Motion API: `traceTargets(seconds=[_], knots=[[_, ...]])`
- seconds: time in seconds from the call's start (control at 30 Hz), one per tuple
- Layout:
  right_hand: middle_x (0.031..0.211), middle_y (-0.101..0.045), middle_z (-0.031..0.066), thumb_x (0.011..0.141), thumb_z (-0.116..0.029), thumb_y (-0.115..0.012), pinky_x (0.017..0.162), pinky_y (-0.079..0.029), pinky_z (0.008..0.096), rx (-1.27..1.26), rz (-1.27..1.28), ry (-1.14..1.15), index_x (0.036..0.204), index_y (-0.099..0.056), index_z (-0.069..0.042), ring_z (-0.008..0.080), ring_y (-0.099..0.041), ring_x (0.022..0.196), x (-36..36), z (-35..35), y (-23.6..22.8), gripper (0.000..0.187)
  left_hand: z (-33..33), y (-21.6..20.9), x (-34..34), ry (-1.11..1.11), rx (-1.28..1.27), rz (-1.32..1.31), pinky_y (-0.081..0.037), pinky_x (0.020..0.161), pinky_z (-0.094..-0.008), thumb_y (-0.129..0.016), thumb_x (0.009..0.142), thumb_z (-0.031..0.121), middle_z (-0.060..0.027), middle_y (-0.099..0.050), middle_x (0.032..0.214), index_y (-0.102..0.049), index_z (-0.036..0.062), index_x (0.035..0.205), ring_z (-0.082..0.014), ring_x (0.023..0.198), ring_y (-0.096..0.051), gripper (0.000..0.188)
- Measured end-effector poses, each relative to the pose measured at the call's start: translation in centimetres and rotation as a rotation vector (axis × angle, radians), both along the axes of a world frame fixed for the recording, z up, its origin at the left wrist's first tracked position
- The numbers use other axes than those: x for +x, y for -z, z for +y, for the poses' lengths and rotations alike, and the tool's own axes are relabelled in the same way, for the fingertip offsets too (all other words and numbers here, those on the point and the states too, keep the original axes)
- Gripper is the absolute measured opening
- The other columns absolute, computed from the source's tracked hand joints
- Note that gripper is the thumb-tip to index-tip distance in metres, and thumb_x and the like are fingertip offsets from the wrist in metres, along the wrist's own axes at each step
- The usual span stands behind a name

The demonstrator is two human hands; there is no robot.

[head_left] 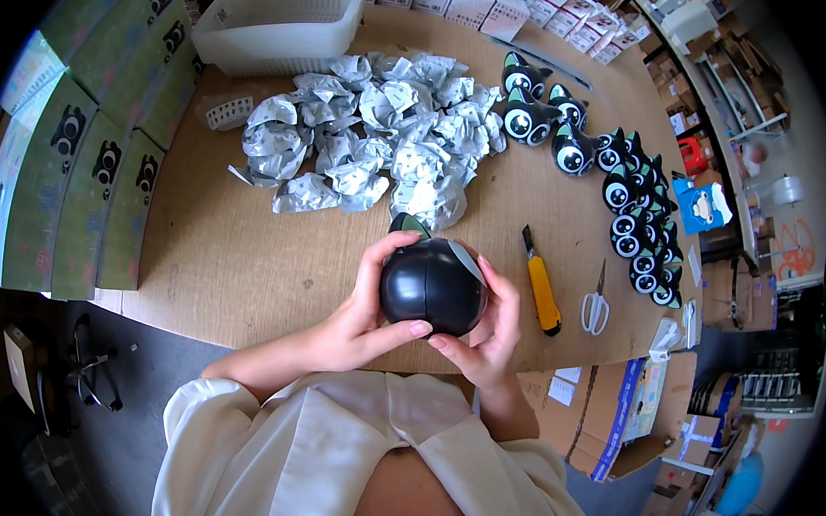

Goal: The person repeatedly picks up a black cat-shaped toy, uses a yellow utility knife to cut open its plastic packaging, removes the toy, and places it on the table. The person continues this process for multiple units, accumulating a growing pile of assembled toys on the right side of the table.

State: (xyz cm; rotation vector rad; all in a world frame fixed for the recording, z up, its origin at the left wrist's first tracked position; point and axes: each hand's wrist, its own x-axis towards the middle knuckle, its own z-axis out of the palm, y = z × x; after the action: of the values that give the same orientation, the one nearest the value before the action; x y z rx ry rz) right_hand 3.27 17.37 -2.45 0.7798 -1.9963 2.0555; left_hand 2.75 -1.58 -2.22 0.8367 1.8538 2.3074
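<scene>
Both my hands hold a round black cat-shaped figure [433,282] above the table's near edge. Its smooth back with a seam line faces me, a dark green ear sticks up at its top left, and its face is turned away. My left hand [371,293] wraps its left side, thumb across the back. My right hand [492,323] cups the right side with the thumb low on the shell. Beyond the figure lies a heap of crumpled silver-grey wrapped bundles [373,125]. More black cat figures [530,119] with big white eyes stand at the right.
A yellow utility knife [542,285] and white-handled scissors [595,310] lie right of my hands. Tall green boxes [86,175] stand at the left, a translucent plastic basket [280,27] at the back left. White boxes [468,4] line the far edge; an open carton [601,413] stands below the right edge.
</scene>
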Motion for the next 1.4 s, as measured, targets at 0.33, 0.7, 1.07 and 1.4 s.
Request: traceTargets(seconds=[0.33, 0.7, 1.07, 1.4], knots=[[0.135, -0.042, 0.023, 0.06, -0.024, -0.092, 0.1, -0.042, 0.0433, 0.459, 0.088, 0.195, 0.145, -0.027, 0.002, 0.0368, -0.047, 0.123, -0.6, -0.5, -0.8, 0.109, 0.9, 0.5, -1.0, -0.017, 0.253, -0.397, -0.035, 0.107, -0.0329, -0.061, 0.093, 0.009, -0.0108, -0.045, 0.132, -0.027, 0.0063, 0.143, -0.0182, 0.124, -0.045, 0.06], [0.141, -0.04, 0.0249, 0.058, -0.017, -0.091, 0.101, -0.044, 0.0438, 0.482, 0.287, 0.199, 0.14, -0.038, 0.0, 0.0399, -0.046, 0.127, -1.7, -0.3, -1.1, 0.099, 1.8, 0.5, -0.9, 0.049, 0.451, -0.702, -0.045, 0.098, -0.0338, -0.053, 0.099, 0.022, -0.0082, -0.043, 0.133, -0.028, 0.0124, 0.14, -0.0167, 0.121, -0.047, 0.048], [0.138, -0.043, 0.0268, 0.056, -0.012, -0.091, 0.097, -0.048, 0.0437, 0.372, 0.384, 0.175, 0.131, -0.05, -0.005, 0.0427, -0.049, 0.125, -2.6, 0.5, -0.6, 0.085, 2.2, 0.8, -1.3, 0.061, 0.449, -0.603, -0.041, 0.102, -0.0354, -0.055, 0.098, 0.018, -0.0081, -0.041, 0.134, -0.027, 0.0131, 0.141, -0.0177, 0.122, -0.046, 0.052], [0.153, -0.028, 0.0108, 0.075, -0.028, -0.078, 0.112, -0.008, 0.0666, 0.777, 0.817, 0.341, 0.138, -0.039, -0.042, 0.0399, -0.019, 0.144, -1.9, 2.2, 1.7, 0.075, 1.1, 1.0, -2.7, 0.099, -0.002, -0.133, -0.035, 0.11, -0.0374, -0.089, 0.064, 0.007, -0.0097, -0.038, 0.139, -0.025, 0.0082, 0.144, -0.0219, 0.131, -0.04, 0.103]])
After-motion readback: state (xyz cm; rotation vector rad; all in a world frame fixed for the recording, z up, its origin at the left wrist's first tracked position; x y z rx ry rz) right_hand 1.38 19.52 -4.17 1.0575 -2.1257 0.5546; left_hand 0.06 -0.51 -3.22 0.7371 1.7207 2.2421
